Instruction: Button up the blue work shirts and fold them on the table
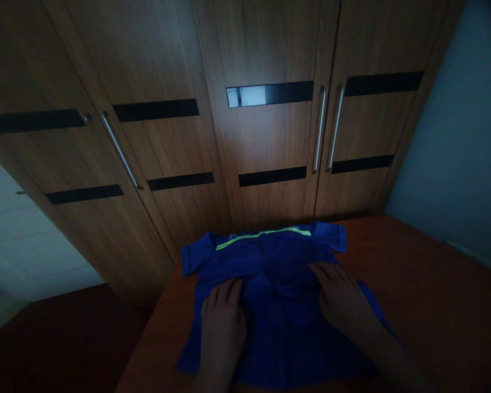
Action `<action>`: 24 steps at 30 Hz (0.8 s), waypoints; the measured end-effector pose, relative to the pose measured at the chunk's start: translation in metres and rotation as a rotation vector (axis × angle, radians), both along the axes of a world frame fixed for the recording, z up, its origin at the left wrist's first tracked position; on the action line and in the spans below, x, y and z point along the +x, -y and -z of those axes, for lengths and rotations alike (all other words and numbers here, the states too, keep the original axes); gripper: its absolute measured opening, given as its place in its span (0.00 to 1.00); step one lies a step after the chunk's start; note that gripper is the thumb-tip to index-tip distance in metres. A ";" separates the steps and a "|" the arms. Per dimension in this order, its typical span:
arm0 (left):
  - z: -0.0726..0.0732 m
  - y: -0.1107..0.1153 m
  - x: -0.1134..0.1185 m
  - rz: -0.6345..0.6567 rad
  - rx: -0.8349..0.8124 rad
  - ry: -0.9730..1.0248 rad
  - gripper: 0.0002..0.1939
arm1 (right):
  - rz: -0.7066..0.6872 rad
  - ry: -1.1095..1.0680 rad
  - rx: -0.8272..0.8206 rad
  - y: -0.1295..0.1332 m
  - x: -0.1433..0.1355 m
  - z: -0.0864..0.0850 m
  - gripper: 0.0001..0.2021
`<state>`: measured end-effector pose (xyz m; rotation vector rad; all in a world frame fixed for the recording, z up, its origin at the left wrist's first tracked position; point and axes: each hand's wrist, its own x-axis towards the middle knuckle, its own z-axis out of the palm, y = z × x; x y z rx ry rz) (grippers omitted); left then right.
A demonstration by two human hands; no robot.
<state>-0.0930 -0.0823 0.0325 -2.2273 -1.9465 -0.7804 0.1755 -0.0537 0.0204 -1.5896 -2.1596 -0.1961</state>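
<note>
A blue short-sleeved shirt (265, 305) with yellow-green stripes lies spread on the table, its sleeves out to both sides at the far end. My left hand (223, 314) rests on the shirt's left half, fingers stretched forward and slightly bent. Over on the right half, my right hand (337, 289) lies with its fingers extended toward the middle of the chest. Neither hand grips the cloth as far as I can see. Some creases run through the fabric between the hands. The near hem is dim and partly hidden by my forearms.
The reddish-brown table (425, 295) reaches back to a wooden wardrobe (270, 136) with black strips and metal handles. A pale wall (458, 164) stands on the right. On the left, the dark floor (73, 338) shows beyond the table's edge. The light is low.
</note>
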 end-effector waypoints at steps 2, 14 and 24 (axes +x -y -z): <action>-0.009 0.007 0.021 0.065 0.078 0.018 0.28 | -0.109 -0.060 0.037 0.004 -0.018 -0.007 0.25; 0.023 -0.038 0.073 0.122 -0.040 0.159 0.19 | -0.169 -0.211 -0.174 -0.031 -0.061 0.001 0.13; 0.023 -0.057 0.056 0.221 -0.097 0.225 0.17 | -0.178 -0.305 -0.212 -0.033 -0.063 0.020 0.12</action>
